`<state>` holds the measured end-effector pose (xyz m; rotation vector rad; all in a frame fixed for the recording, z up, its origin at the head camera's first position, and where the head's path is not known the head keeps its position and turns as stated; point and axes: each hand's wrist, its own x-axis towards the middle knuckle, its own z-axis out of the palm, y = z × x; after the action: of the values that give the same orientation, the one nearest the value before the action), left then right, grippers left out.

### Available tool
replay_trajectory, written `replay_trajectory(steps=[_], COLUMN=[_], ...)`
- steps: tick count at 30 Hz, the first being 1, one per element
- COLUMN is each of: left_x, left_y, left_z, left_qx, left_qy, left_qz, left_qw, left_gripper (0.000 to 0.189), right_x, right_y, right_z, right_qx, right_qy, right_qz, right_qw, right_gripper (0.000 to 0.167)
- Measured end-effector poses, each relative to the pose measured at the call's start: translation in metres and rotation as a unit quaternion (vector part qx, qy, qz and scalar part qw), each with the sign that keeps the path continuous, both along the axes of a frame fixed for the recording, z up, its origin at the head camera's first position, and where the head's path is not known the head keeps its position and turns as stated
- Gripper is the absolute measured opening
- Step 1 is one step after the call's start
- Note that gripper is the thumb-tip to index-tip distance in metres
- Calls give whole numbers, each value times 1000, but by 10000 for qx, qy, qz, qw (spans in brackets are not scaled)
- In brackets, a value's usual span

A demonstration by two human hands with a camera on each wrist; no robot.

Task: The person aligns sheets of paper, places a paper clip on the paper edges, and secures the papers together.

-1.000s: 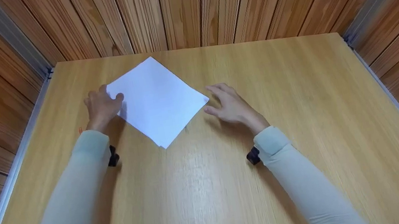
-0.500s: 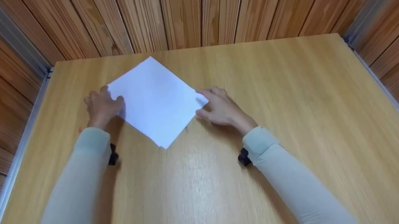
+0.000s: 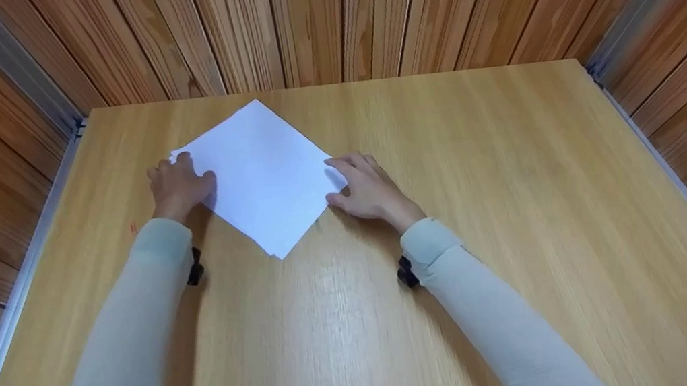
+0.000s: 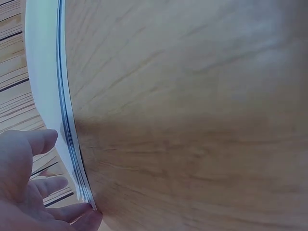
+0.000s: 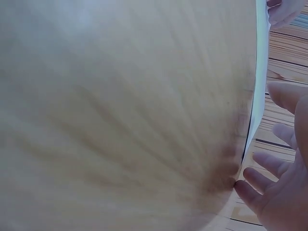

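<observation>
A stack of white paper [image 3: 263, 181] lies turned like a diamond on the wooden table, with its sheets slightly out of line at the corners. At its left corner, my left hand [image 3: 178, 187] touches the edges with thumb and fingers spread apart. My right hand [image 3: 372, 190] rests at the right corner, its thumb and forefinger on either side of the tip. In the left wrist view, layered sheet edges of the paper stack [image 4: 61, 57] show beside the fingers. The right wrist view shows the paper stack [image 5: 261, 53] edge-on, near loosely spread fingers.
The light wooden table [image 3: 521, 194] extends in front and to the right. Wood-plank walls [image 3: 310, 14] stand behind it and at both sides. A small red mark [image 3: 133, 228] is on the table left of my left wrist. A black wrist camera [image 3: 407, 273] sits at my right cuff.
My right hand has moved left onto the right corner of the paper. That corner has shifted left, and sheets now stick out past the left hand's fingers. The left hand has hardly moved.
</observation>
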<state>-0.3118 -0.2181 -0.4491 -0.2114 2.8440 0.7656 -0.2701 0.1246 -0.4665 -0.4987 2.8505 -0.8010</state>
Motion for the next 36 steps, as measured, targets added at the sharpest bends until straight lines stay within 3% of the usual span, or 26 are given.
replay_trajectory(steps=[12,28,36], left_x=[0,-3,-4], left_y=[-1,0,3], left_z=[2,2,2], left_qx=[-64,-128,-43], left_qy=[-110,-107,-290], left_qz=[-128,-147,-111], left_qw=[9998,9998,9995], left_gripper=[61,62,62], right_x=[-2,-2,1], right_y=[-9,-16,-21], right_z=[-1,7,11], right_qx=[432,1221,1624], right_qy=[-107,-48,-56], right_qz=[4,271,381], right_qw=[9990,9921,9860], right_gripper=[68,63,61])
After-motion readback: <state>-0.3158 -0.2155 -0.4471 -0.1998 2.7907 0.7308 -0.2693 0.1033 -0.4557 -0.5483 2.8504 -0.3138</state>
